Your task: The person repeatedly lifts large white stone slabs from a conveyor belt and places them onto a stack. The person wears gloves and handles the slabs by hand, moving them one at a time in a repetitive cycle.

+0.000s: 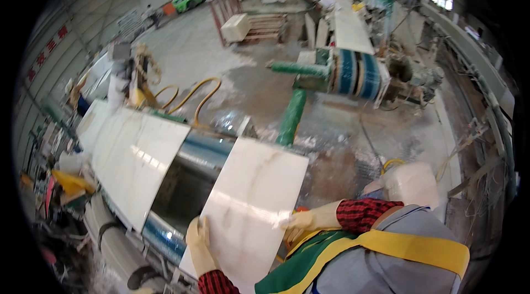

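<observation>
A white, faintly veined stone slab (251, 183) slopes away from me, its near end by my body. My left hand (200, 241), in a cream glove, grips the slab's left edge. On the opposite edge my right hand (309, 221), gloved alike, has its thumb on top and its other fingers bent along the side. Under the slab's far left part, a roller bench with blue-banded rollers (207, 150) shows. Further left, a second white slab (138, 150) lies on the same bench, with a dark gap between the two.
A green post (291, 117) stands beyond the slab, near a blue-banded roller machine (353, 76). A yellow hose (199, 95) curls on the wet floor. A grey pipe (116, 244) runs along the bench's left side. A white block (411, 183) sits at my right.
</observation>
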`<control>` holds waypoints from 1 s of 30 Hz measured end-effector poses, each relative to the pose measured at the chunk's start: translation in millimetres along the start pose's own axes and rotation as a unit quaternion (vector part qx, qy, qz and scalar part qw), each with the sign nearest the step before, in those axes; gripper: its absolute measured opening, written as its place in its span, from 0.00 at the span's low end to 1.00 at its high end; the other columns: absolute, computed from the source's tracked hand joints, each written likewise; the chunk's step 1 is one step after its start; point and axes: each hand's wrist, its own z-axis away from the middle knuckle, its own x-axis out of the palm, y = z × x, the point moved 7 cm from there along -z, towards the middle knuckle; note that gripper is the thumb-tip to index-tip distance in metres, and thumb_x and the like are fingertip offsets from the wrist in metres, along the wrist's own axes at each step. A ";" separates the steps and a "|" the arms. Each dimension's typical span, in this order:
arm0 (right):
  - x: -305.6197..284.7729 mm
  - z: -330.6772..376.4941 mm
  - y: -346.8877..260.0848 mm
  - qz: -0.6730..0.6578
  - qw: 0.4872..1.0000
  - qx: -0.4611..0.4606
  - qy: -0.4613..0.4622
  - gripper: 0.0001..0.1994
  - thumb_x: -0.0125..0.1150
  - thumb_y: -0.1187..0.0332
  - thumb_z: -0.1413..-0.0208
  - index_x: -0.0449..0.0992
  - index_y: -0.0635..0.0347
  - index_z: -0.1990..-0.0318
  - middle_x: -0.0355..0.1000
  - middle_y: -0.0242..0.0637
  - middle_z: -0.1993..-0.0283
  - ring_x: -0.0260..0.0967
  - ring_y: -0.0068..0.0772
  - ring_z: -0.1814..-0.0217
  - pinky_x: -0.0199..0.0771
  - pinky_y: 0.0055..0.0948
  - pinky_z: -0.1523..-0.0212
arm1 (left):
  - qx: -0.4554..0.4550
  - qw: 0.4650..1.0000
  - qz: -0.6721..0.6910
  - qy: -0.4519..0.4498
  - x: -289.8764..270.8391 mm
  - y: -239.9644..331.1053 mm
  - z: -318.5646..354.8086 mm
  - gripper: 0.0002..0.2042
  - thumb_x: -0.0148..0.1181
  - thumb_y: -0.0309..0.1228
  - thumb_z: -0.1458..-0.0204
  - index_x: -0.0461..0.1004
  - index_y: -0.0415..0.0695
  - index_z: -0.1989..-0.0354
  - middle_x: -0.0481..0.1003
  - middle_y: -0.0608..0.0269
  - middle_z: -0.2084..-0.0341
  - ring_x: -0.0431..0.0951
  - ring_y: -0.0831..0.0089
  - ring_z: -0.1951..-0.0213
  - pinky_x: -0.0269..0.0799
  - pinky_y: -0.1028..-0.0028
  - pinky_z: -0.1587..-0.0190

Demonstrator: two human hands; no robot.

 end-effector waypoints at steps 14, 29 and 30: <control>7.9 -8.3 -16.7 0.439 0.880 -0.174 -0.048 0.22 0.63 0.68 0.28 0.75 0.64 0.30 0.80 0.43 0.33 0.79 0.42 0.37 0.79 0.36 0.39 | -0.117 0.992 0.006 -0.052 -118.9 113.2 83.9 0.25 0.81 0.50 0.50 0.87 0.37 0.59 0.86 0.49 0.67 0.86 0.56 0.64 0.79 0.61 0.58; -73.5 92.6 -149.3 -0.008 0.970 -0.235 0.059 0.21 0.69 0.63 0.30 0.79 0.64 0.35 0.84 0.45 0.43 0.84 0.32 0.46 0.87 0.33 0.45 | -0.052 0.969 0.189 0.149 -151.8 210.1 89.9 0.23 0.83 0.43 0.49 0.83 0.31 0.65 0.78 0.64 0.78 0.73 0.78 0.73 0.70 0.72 0.68; -101.5 96.7 -161.0 0.002 0.964 -0.255 0.073 0.20 0.68 0.63 0.30 0.79 0.64 0.36 0.84 0.45 0.44 0.84 0.32 0.47 0.86 0.33 0.47 | -0.042 0.961 0.224 0.157 -141.2 221.1 75.0 0.23 0.83 0.43 0.49 0.83 0.31 0.64 0.79 0.64 0.77 0.73 0.78 0.73 0.70 0.73 0.68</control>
